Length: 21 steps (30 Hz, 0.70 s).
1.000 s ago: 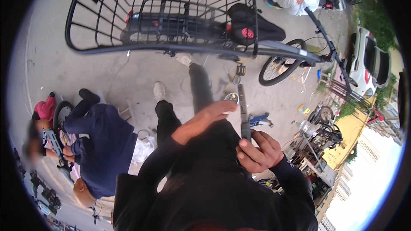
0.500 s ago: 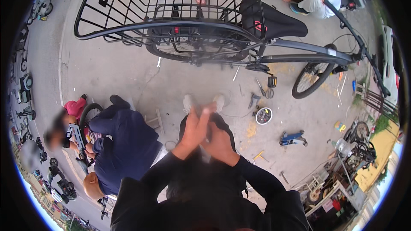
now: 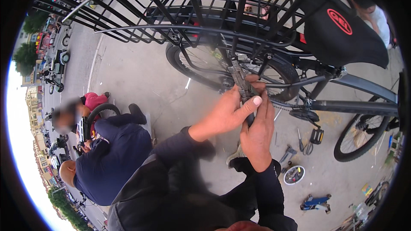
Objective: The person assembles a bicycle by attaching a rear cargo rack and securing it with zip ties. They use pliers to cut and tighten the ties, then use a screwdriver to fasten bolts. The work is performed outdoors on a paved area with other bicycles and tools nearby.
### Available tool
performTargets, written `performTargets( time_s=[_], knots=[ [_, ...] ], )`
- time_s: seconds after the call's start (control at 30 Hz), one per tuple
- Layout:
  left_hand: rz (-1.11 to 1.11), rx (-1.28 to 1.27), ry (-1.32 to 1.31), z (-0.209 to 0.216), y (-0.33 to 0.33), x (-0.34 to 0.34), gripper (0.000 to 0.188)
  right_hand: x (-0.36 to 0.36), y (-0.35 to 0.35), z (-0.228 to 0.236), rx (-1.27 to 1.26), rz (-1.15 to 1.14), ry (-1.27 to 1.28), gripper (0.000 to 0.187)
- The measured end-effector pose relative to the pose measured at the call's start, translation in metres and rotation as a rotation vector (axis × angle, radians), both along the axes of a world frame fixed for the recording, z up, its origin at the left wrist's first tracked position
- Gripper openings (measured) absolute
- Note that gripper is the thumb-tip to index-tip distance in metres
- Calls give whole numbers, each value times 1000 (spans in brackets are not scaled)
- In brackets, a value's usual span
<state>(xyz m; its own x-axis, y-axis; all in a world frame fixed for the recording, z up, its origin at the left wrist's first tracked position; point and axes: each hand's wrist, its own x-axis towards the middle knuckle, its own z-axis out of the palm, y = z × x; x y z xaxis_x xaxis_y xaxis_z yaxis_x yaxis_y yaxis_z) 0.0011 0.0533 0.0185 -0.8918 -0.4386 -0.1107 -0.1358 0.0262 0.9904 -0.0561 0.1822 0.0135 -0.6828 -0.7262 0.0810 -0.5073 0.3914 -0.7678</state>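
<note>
My left hand (image 3: 220, 113) and my right hand (image 3: 260, 139) close together around a narrow grey metal hand tool (image 3: 242, 82) with a dark lower end. Its exact kind is not clear. The upper end of the tool lies in front of the rear wheel (image 3: 174, 60) of a black bicycle, by the hub; whether it touches a part there I cannot tell. My left thumb presses along the tool, and my right fingers wrap it from the right. Above my hands is the black wire basket (image 3: 195, 10), with the black saddle (image 3: 342, 30) to its right.
At left, a person in dark blue (image 3: 113, 154) crouches beside another small bike. On the ground at right lie scissors (image 3: 307, 148), a round tub of small parts (image 3: 294, 174) and a blue jack (image 3: 316, 203). The front wheel (image 3: 361, 137) stands far right; another person (image 3: 376, 21) sits beyond.
My hands have moved up and forward from before my body to the rear wheel. I have leaned closer, so the bicycle looks larger. The metal tool now shows plainly.
</note>
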Motion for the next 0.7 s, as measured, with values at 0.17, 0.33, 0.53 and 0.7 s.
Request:
performTargets(
  time_s=[0.17,0.33,0.53,0.7],
  knots=[
    [-19,306,272,-30,-11,-17,48,-13,-15,-14,51,-20,251,73],
    [26,-173,241,-21,-24,-26,42,-8,-21,-12,19,-144,352,73],
    [179,-340,327,-29,-36,-23,47,8,-34,-12,-16,-165,494,66],
    [109,-406,351,-36,-34,-27,48,17,-30,-17,10,-270,452,66]
  ],
)
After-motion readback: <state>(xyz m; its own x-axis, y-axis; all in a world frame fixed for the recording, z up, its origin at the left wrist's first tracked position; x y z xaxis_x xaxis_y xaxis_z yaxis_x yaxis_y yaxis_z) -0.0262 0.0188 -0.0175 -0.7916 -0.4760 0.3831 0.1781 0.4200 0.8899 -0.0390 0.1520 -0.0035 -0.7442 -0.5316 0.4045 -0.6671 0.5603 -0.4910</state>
